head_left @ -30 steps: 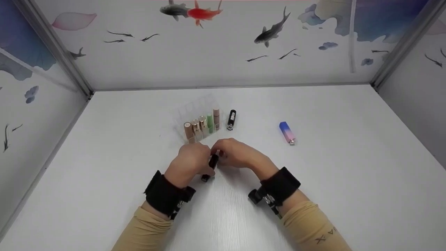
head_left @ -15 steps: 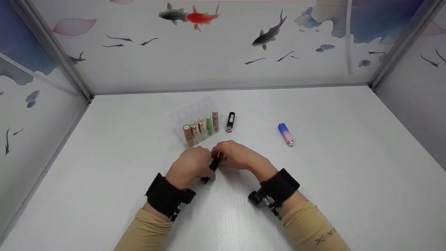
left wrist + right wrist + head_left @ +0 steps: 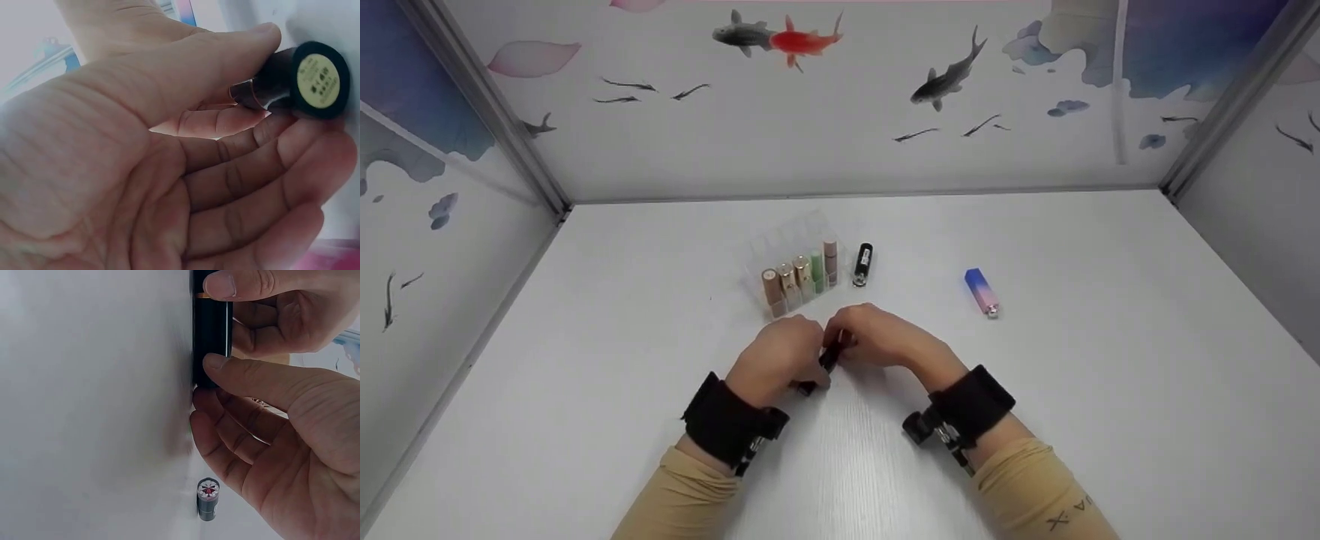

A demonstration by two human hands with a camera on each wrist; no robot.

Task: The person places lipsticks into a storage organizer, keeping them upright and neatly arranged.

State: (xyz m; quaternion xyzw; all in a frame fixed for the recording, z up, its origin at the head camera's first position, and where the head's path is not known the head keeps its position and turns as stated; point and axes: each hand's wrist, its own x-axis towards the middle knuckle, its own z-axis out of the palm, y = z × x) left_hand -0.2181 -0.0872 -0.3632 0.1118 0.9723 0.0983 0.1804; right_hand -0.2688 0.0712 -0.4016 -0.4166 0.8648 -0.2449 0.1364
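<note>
Both hands are on a dark lipstick tube (image 3: 829, 358) low over the table, in front of a clear organizer. My left hand (image 3: 778, 351) pinches its near end between thumb and fingers; the left wrist view shows that end's round pale-yellow label (image 3: 319, 81). At the far end, my right hand (image 3: 881, 337) pinches the tube with thumb and fingertips. A thin gold band (image 3: 202, 295) crosses the dark tube between the two thumbs in the right wrist view. Fingers cover much of the tube in the head view.
The clear organizer (image 3: 757, 255) holds several lipsticks, among them a green one (image 3: 817, 271). Right of it lies a black lipstick (image 3: 863, 264). Farther right rests a blue-and-pink lipstick (image 3: 982, 292). Patterned panels wall the table's back and sides.
The right fingers have come over the far end of the dark lipstick tube, which shows less now. The left hand keeps its grip, and the head view has shifted slightly.
</note>
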